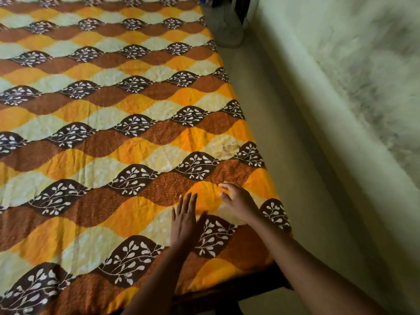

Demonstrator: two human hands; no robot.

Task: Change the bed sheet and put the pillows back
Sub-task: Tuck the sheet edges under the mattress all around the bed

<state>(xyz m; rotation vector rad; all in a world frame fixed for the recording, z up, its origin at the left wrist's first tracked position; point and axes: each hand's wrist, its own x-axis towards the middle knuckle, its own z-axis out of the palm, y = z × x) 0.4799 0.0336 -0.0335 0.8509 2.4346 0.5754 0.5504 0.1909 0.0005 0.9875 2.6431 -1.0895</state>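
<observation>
A bed sheet [109,114] with wavy bands of orange, brown and pale yellow and dark leaf patches lies spread flat over the whole bed. My left hand [184,220] lies on it near the bed's right front corner, fingers straight and together. Just to its right, my right hand [238,202] hovers over the sheet with its fingers loosely curved, holding nothing. No pillows are in view.
The dark wooden bed frame [229,292] shows at the near right corner. A narrow strip of floor [268,92] runs between the bed's right edge and a pale green wall [352,76]. Dim objects [227,19] stand at the far end of that strip.
</observation>
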